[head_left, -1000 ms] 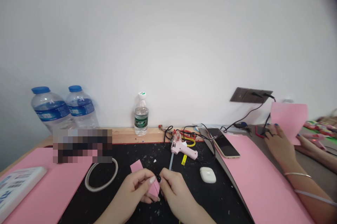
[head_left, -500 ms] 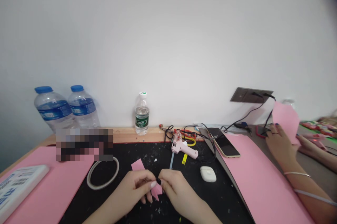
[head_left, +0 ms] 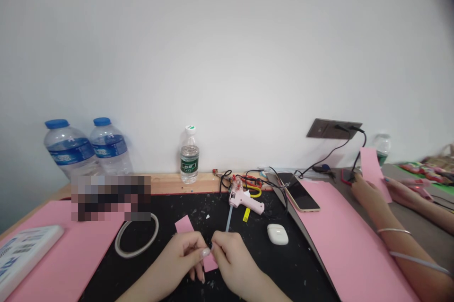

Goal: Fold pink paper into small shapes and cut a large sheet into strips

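Note:
My left hand (head_left: 180,254) is closed, thumb against fingers, around a narrow strip of pink paper (head_left: 210,263). One end of the strip sticks out above my knuckles, and the other hangs below my fingertips. Meeting it from the right, my right hand (head_left: 234,257) pinches at the strip's edge, its fingertips touching those of the left. The exact pinch point is partly hidden. Just beyond my hands lies a pale pink glue gun (head_left: 248,202) with a translucent glue stick (head_left: 229,218) coming out of its back.
On the black mat (head_left: 166,210) lie a tape ring (head_left: 118,244) and a white earbud case (head_left: 277,234). A phone (head_left: 300,193) rests at right. Water bottles (head_left: 189,160) stand along the wall. A co-worker's hands hold pink paper (head_left: 374,172) by another glue gun.
The strip's lower end now looks flatter and broader between my hands, which remain together. At right, the co-worker has turned and lowered their pink paper. The whole view has shifted slightly.

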Available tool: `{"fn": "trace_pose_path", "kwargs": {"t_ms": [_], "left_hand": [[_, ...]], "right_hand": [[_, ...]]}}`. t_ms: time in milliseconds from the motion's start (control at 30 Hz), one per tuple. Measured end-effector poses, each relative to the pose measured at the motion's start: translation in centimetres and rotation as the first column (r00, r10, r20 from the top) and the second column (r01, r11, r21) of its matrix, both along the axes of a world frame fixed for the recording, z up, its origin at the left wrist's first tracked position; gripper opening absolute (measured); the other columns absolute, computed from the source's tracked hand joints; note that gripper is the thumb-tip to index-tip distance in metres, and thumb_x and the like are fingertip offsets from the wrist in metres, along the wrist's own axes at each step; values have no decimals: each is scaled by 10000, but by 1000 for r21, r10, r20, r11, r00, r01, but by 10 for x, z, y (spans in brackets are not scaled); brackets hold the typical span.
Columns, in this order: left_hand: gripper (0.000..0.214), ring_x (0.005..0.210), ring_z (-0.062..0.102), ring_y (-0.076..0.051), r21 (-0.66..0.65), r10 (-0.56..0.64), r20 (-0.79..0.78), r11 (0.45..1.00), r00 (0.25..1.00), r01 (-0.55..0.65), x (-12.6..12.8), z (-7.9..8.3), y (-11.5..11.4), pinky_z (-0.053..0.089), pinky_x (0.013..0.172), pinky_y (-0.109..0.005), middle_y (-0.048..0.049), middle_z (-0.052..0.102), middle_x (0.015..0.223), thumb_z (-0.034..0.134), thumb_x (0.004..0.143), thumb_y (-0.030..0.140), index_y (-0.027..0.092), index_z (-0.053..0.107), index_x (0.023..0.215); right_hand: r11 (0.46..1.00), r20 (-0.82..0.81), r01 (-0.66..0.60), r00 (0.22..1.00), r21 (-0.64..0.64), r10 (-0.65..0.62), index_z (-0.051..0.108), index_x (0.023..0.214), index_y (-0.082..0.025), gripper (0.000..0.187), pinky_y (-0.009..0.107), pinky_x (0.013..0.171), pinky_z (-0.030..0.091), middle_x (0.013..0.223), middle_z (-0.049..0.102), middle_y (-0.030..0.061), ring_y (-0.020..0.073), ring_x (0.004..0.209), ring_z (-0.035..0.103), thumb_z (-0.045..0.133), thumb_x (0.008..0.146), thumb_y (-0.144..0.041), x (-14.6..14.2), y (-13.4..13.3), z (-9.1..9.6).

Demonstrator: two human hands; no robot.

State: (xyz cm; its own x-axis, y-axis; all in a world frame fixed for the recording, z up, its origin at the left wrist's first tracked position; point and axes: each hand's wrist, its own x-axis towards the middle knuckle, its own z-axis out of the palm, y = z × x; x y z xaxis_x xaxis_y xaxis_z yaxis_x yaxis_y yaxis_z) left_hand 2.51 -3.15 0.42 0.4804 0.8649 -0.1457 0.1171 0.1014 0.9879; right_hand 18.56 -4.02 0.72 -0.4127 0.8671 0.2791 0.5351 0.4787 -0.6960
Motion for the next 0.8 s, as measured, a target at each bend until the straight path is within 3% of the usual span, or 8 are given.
{"fn": "trace_pose_path", "kwargs": {"t_ms": [167, 467, 667, 800], "left_hand": [[166, 443, 556, -97, -3, -24, 44, 1000, 999, 25, -1, -1, 3, 392, 457, -182, 29, 593, 479, 533, 776, 252, 144, 541, 650], [267, 505, 583, -115, -16, 134, 93, 991, 987, -133, 0, 1, 6, 444, 494, -203, 11, 610, 524, 555, 768, 383, 143, 554, 650], [263, 581, 638, -141, -64, 129, 60, 990, 990, -125, 1, 6, 2, 467, 541, -214, -11, 653, 595, 559, 766, 393, 143, 562, 682], [289, 498, 614, -121, -46, 102, 71, 994, 992, -99, 2, 4, 2, 433, 452, -185, 15, 603, 557, 544, 771, 411, 140, 557, 671]], "right_hand": [[999, -44, -4, 999, -35, 3, 262, 562, -184, 294, 193, 457, 199, 506, 288, -68, 69, 474, 300, 380, 811, -82, -1, 0, 2], [969, -159, 50, 983, -240, -90, 392, 597, -172, 295, 188, 448, 239, 514, 360, -63, 75, 479, 325, 402, 869, -287, -2, 2, 3], [980, -144, 37, 987, -197, -67, 359, 570, -173, 325, 194, 452, 222, 522, 352, -61, 74, 490, 305, 399, 876, -276, -2, 2, 3], [982, -150, 64, 985, -176, -91, 369, 580, -172, 326, 194, 469, 235, 534, 365, -56, 77, 502, 332, 369, 891, -268, -2, 3, 2]]}}
